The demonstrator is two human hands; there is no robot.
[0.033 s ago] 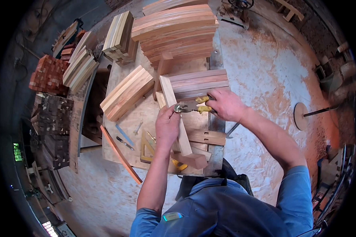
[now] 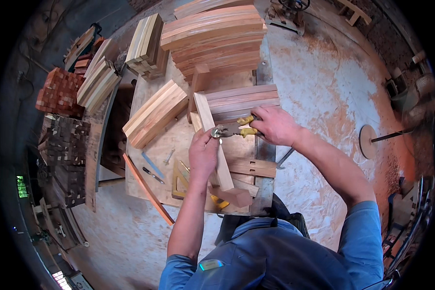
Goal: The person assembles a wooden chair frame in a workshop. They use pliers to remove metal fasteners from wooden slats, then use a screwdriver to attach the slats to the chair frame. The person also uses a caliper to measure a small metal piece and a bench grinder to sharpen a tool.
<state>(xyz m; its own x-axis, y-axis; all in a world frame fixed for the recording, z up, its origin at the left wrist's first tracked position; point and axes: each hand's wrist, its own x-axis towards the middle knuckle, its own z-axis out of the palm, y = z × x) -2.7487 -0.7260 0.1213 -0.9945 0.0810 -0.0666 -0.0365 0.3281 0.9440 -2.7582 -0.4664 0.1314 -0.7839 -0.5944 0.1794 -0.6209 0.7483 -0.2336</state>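
Observation:
My right hand (image 2: 277,125) is closed around the handles of a pair of pliers (image 2: 231,130) with yellow grips. The jaws of the pliers reach left to the fingertips of my left hand (image 2: 203,155), above a pale wooden bar (image 2: 221,166). My left thumb and fingers are pinched together at the jaws; a small shiny metal bit shows there, too small to name. The pale bar runs slantwise under the tool, resting near an upright brown wooden piece (image 2: 198,79) at its far end and a brown block (image 2: 238,197) at its near end.
A slotted wooden piece (image 2: 253,167) lies right of the bar. Stacked boards (image 2: 215,41) rise at the back, and a bundle of strips (image 2: 155,115) lies left. A try square (image 2: 179,181), a knife (image 2: 153,175) and a wrench (image 2: 169,155) lie on the workbench (image 2: 140,186).
The pliers and my right hand have shifted very slightly up and left. Otherwise the scene stays the same.

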